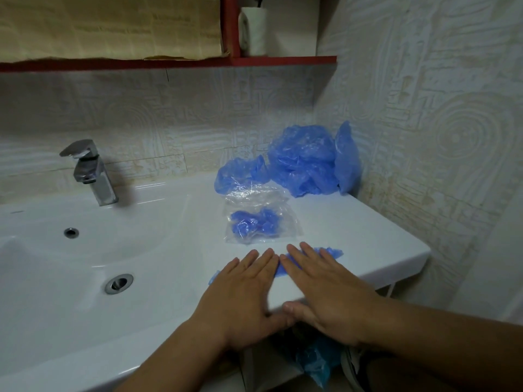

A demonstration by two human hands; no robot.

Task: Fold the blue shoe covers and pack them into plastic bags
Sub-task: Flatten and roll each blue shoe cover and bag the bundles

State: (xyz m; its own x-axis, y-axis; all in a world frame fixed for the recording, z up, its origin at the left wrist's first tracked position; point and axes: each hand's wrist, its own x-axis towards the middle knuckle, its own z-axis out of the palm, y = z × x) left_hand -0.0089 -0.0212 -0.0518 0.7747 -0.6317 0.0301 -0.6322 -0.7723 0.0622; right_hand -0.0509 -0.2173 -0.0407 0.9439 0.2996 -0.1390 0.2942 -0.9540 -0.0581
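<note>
at counter (368, 236) front edge: left hand (243, 290) and right hand (325, 290), fingers spread flat, press one blue shoe cover (332, 252). step: flattening before fold. next, likely: fold it, slide into plastic bag (260, 219) just behind.

2 bare hands — left hand (240, 301) and right hand (325, 295) — run into bare forearms (441, 332), uncovered as far as they show (low down, a pale-soled shoe (350, 369), mostly hidden).

Left hand (240, 301), right hand (325, 295): 2 hands. Bag (259, 222): 1, covers inside, number unclear. Flat cover (331, 251) under the fingers: 1. Heap (302, 162) of loose covers: 1, count not resolvable. Tap (90, 171): 1. Drain (119, 283): 1. Paper roll (254, 31): 1.
</note>
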